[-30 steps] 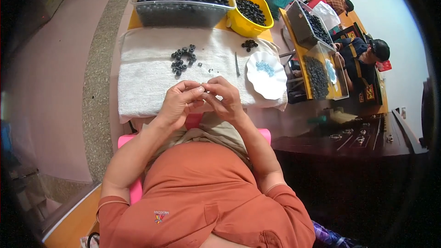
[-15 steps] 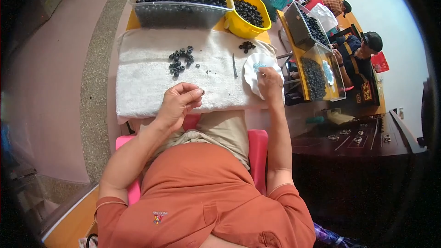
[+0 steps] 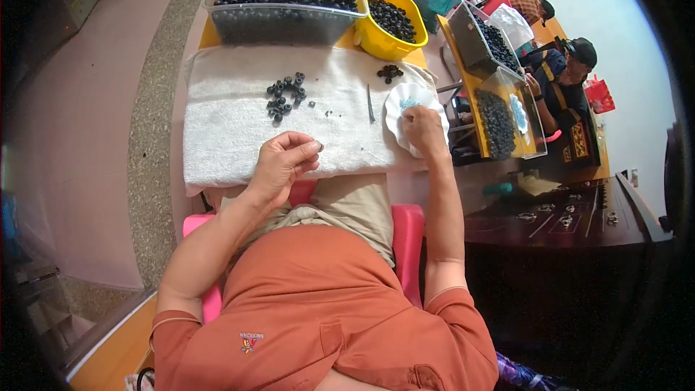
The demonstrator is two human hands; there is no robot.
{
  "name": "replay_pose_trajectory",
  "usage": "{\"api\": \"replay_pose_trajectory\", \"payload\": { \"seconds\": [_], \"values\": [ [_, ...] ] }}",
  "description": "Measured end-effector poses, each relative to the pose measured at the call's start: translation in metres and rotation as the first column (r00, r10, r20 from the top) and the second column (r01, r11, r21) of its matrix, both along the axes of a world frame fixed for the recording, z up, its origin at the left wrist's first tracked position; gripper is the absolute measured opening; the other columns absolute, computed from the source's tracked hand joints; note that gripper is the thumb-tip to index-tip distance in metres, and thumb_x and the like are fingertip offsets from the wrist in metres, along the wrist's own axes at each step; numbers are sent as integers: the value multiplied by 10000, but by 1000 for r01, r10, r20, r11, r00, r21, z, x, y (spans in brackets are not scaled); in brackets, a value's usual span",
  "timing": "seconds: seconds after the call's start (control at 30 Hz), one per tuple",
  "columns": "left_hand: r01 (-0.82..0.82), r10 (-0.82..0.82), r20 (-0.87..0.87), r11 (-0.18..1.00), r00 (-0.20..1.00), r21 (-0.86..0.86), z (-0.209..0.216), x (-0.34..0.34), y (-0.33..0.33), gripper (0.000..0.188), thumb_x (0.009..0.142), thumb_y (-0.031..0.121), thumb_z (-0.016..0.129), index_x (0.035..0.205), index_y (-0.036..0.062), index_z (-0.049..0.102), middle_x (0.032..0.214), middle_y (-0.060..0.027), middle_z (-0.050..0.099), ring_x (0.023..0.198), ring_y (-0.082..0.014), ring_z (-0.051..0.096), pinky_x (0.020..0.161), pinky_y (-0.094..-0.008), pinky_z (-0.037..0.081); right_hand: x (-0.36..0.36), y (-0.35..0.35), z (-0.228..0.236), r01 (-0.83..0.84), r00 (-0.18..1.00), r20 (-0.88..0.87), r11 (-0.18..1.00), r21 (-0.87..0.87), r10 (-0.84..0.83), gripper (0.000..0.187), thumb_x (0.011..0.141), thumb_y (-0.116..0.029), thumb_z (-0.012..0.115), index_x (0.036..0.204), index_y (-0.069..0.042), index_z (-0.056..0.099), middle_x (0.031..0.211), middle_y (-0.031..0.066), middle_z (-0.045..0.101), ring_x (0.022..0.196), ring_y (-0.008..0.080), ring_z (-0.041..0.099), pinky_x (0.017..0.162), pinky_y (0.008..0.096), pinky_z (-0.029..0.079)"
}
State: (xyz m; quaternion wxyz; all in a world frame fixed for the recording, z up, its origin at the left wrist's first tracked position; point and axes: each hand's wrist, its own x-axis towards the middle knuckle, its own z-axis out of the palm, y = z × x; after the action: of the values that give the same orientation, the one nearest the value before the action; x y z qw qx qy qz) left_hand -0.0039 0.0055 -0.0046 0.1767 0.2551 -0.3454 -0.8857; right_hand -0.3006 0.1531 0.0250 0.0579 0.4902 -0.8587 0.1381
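My left hand (image 3: 284, 163) is raised over the near edge of a white towel (image 3: 224, 119), thumb and forefinger pinched on a small dark piece (image 3: 319, 147), mostly hidden by the fingertips. My right hand (image 3: 424, 130) reaches down into a white scalloped dish (image 3: 396, 132), its fingers closed among tiny light-blue bits (image 3: 409, 102); whether it holds one is hidden. Several black ring-shaped pieces (image 3: 278, 106) lie loose beyond my left hand. A smaller cluster of black pieces (image 3: 389, 72) sits beyond the dish. Left of the dish lies a thin dark tool, seemingly tweezers (image 3: 371, 103).
At the table's far side stand a clear bin (image 3: 282, 25) and a yellow bucket (image 3: 387, 43), both filled with black pieces. To the right, a co-worker (image 3: 561, 94) sits at another table with clear bins (image 3: 481, 40). A dark panel (image 3: 557, 213) is nearer on the right.
My right hand has shifted slightly left and lower into the dish, its fingers now among the blue bits. The left hand stays nearly still. The co-worker's head has moved a little.
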Motion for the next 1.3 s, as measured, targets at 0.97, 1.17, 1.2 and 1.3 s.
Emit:
{"api": "replay_pose_trajectory", "payload": {
  "seconds": [0.97,1.17,1.2,1.3],
  "values": [
    [9,-9,-9,1000,1000,-2,8,2,2,96,862,93,727,913,72,648,848,-15,656,745,-97,620,722,-245,548,73,-5,7,-1,394,776,845,-535,492,123,851,59,666,973,65,671,882,73,660,762,130,645,698,253,529],
    [80,-80,-69,997,994,9,3,2,3,105,882,88,701,951,45,634,881,-39,653,777,-119,628,739,-273,558,114,-28,-2,-113,134,880,889,-444,456,113,847,49,699,953,79,676,927,102,681,803,162,685,706,260,579],
    [112,-109,-101,994,989,20,2,2,3,112,891,83,688,969,30,627,890,-51,646,793,-131,632,751,-283,563,118,-30,-1,-90,24,886,883,-460,464,114,841,49,705,947,81,676,937,109,675,817,179,691,714,273,592],
    [151,-144,-151,988,978,35,5,4,2,110,893,69,679,969,13,624,899,-73,651,814,-153,647,751,-293,569,118,-30,-6,-51,-161,874,881,-471,458,115,829,50,716,930,86,674,959,128,660,857,224,702,746,316,620]
  ]
}}
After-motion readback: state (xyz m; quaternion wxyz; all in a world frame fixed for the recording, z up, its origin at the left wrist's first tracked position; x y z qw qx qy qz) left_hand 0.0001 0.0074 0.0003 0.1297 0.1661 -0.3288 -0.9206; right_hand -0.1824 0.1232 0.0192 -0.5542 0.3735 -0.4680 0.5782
